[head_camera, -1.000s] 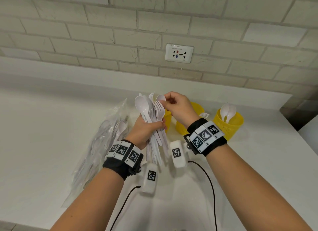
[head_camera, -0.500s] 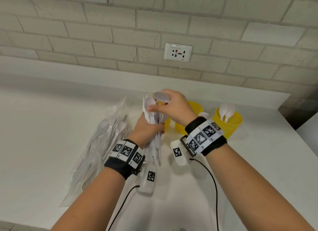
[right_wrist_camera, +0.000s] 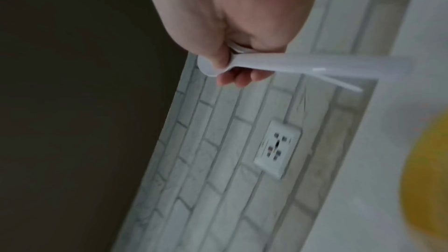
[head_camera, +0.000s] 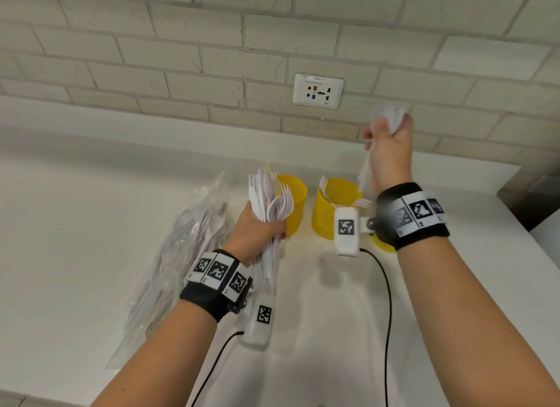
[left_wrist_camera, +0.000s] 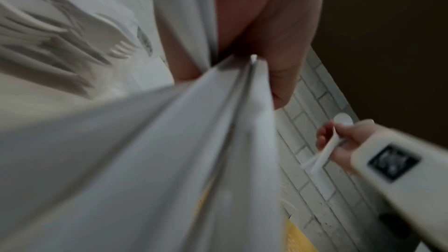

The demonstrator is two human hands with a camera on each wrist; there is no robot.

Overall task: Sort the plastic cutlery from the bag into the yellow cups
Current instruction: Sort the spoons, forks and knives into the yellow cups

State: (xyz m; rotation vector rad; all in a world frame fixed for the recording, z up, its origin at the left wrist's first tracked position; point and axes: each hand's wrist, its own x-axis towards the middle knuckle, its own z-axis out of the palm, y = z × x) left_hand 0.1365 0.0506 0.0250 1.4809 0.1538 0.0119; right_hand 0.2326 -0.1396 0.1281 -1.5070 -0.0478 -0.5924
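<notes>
My left hand (head_camera: 257, 227) grips a thick bundle of white plastic cutlery (head_camera: 269, 200), spoons and forks mixed, upright in front of the left yellow cup (head_camera: 295, 200). Up close, the bundle's handles (left_wrist_camera: 169, 141) fill the left wrist view. My right hand (head_camera: 391, 152) is raised above the cups and holds white spoons (head_camera: 389, 115) by their bowls, handles hanging down. Two handles of those spoons (right_wrist_camera: 290, 62) show under my right hand (right_wrist_camera: 242, 26). The middle yellow cup (head_camera: 328, 206) holds forks. My right wrist hides most of the right yellow cup (head_camera: 383, 246).
A clear plastic bag (head_camera: 188, 255) with more white cutlery lies on the white counter (head_camera: 75, 224) left of my left hand. The brick wall behind carries a power outlet (head_camera: 318, 91). The counter ends at its right edge (head_camera: 515, 200). Black cables trail from both wrists.
My right hand has pulled the spoons out of the bundle and swung up and to the right, over the cups. The left hand keeps hold of the bundle, now tilted lower.
</notes>
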